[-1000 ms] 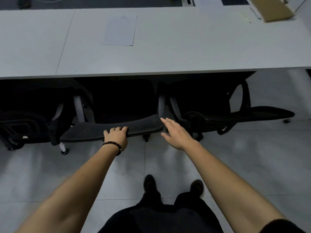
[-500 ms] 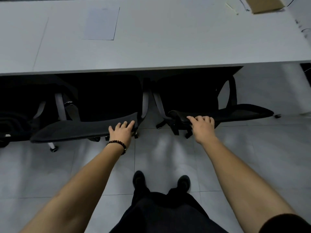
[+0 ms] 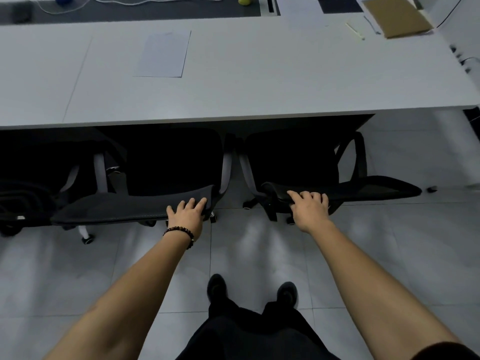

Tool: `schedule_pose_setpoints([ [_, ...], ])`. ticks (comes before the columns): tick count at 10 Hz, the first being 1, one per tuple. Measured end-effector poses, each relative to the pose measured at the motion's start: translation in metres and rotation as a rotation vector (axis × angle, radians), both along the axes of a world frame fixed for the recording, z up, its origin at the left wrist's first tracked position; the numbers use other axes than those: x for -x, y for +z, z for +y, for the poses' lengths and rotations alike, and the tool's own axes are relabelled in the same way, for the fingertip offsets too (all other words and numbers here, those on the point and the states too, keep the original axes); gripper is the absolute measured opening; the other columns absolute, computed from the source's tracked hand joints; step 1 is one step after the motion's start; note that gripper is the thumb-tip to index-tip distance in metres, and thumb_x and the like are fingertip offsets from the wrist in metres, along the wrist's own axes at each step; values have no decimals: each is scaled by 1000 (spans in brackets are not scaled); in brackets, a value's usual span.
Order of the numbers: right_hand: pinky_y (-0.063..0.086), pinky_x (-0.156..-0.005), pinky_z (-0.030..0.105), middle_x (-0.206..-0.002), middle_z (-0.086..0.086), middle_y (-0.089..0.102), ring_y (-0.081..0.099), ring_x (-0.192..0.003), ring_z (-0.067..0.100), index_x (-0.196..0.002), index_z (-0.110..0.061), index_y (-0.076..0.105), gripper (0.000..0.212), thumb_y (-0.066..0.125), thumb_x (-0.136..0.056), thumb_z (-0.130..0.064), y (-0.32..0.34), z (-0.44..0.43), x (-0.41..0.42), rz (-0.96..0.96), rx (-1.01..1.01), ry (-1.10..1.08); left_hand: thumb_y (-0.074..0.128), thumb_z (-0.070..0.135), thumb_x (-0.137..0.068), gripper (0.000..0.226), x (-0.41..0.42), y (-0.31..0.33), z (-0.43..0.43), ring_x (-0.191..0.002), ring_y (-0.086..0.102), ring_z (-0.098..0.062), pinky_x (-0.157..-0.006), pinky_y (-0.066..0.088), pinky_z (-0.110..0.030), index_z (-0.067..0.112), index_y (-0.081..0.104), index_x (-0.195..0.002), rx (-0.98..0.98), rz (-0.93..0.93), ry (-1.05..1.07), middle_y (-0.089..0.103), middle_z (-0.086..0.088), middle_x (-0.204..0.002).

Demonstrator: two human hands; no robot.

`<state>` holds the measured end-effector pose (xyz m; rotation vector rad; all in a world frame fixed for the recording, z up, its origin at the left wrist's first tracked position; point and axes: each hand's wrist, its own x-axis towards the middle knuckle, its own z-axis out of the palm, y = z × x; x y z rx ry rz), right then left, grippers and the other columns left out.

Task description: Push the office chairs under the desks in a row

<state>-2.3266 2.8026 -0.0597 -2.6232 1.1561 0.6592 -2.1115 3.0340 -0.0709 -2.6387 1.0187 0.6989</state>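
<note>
Two black mesh office chairs stand with their seats under the long white desk (image 3: 259,87). The middle chair (image 3: 111,207) shows its backrest top just in front of the desk edge. My left hand (image 3: 187,215), with a bead bracelet on the wrist, lies flat on the right end of that backrest, fingers spread. The right chair (image 3: 368,188) sits beside it, armrests nearly touching. My right hand (image 3: 309,209) is curled over the left end of its backrest top.
A third black chair (image 3: 23,198) is at the far left, partly under the desk. A paper sheet (image 3: 162,54) and a cardboard piece (image 3: 397,15) lie on the desk. A white desk leg (image 3: 452,141) stands at right. My shoes (image 3: 217,285) are on the tiled floor.
My right hand moved from mid-air between the chairs onto the right chair's backrest. My left hand loosened from a grip to spread fingers. The view shifted back a little.
</note>
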Motion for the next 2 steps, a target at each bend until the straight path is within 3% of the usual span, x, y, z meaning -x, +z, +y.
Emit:
schedule_pose_setpoints([
  [1,19,-116,48,-152,8,37,31,-139,31,-151,-22,30,55,38,-101,-45,33,-3,-5,-117,-228,-63,30,38,-101,56,4,12,7,-146,12,-27,-117,8,-54,29,9,-151,28,9,-23,14,-5,-160],
  [2,38,-105,29,-141,2,52,48,-130,18,-142,-21,48,48,54,-98,-38,95,-12,-6,-618,-443,-236,28,46,-99,59,13,19,23,-147,8,-27,-118,7,-52,27,9,-152,103,5,-15,12,-6,-160],
])
